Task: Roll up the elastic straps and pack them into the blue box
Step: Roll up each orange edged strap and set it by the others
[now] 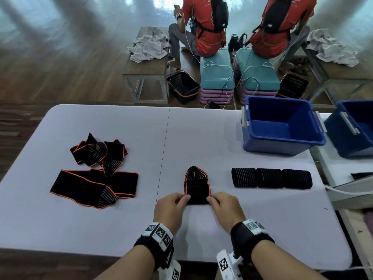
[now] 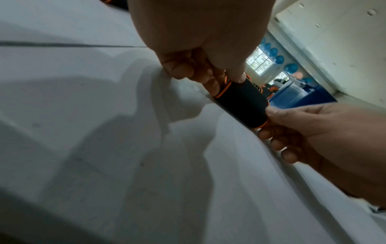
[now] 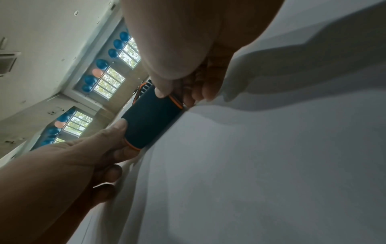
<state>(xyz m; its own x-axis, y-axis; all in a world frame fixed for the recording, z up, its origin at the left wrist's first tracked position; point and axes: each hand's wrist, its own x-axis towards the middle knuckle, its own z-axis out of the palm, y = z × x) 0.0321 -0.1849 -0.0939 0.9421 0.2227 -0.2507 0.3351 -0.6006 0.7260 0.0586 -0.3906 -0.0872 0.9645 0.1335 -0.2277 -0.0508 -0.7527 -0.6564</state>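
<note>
A black elastic strap with orange edging (image 1: 197,184) lies on the grey table (image 1: 101,229) in front of me, its near end wound into a roll (image 2: 242,103) (image 3: 150,118). My left hand (image 1: 173,205) pinches the roll's left end, thumb on top. My right hand (image 1: 224,205) pinches its right end the same way. The strap's far part stands up in a loop. Three finished black rolls (image 1: 271,178) lie in a row to the right. The blue box (image 1: 282,126) stands open at the back right; its inside shows nothing.
Loose unrolled straps (image 1: 94,172) lie in a heap on the left half of the table. A second blue box (image 1: 353,128) stands on the neighbouring table at the far right. Behind the table sit people in red shirts, with benches, baskets and stacked steps.
</note>
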